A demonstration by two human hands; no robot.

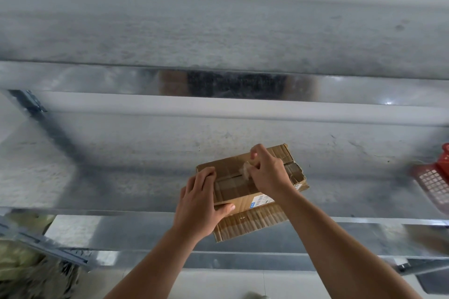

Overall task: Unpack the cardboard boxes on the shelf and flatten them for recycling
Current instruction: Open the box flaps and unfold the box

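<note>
On the lower deck of a galvanized metal shelf (136,153), just toward 5 o'clock from the middle of the view, sat a small brown cardboard box (252,224). It was rectangular, turned at a slant to the shelf's front lip, and its near side overhung that lip. Its corrugated walls showed ribbing, its far right corner was dented and frayed, and a white and blue label (262,201) was stuck on the near top edge. The left hand (198,204) gripped the box's left end at 9 o'clock, fingers curled over the top flap and the thumb pressed along the near edge. The right hand (268,172) was closed over the centre seam at 12 o'clock on the box, its fingertips pinching a crumpled, glossy strip of clear tape (247,169) that stood up off the flaps. The shelf's sheet surface was dull, mottled grey with scuffs, edged by a shinier folded rim, and a second deck of the same metal ran above. At 3 o'clock a red plastic basket (435,181) with a gridded wall stood on the shelf, well apart from the box. At 8 o'clock, below the shelf, lay a blurred greenish bundle (17,257) whose material I cannot tell.
</note>
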